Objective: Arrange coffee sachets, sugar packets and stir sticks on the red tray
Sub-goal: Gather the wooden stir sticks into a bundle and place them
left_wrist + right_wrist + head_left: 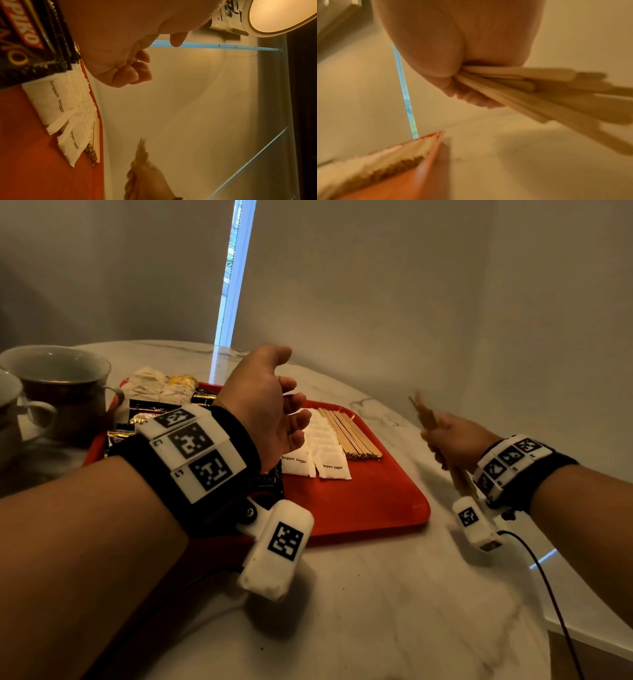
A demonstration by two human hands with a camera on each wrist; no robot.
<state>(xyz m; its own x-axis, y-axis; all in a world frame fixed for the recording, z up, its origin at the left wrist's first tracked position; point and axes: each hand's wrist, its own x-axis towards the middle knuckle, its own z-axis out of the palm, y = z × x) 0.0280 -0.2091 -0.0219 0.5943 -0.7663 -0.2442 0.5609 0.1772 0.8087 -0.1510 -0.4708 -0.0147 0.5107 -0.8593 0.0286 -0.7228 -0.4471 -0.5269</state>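
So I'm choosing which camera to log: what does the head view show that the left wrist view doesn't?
Only the head view: two cups left of the tray, both wristbands, and the marble table.

Only the left wrist view: the sachet print up close and a ceiling lamp.

Both: the red tray, sugar packets, laid sticks, the empty left hand, and the right hand gripping a stick bundle.
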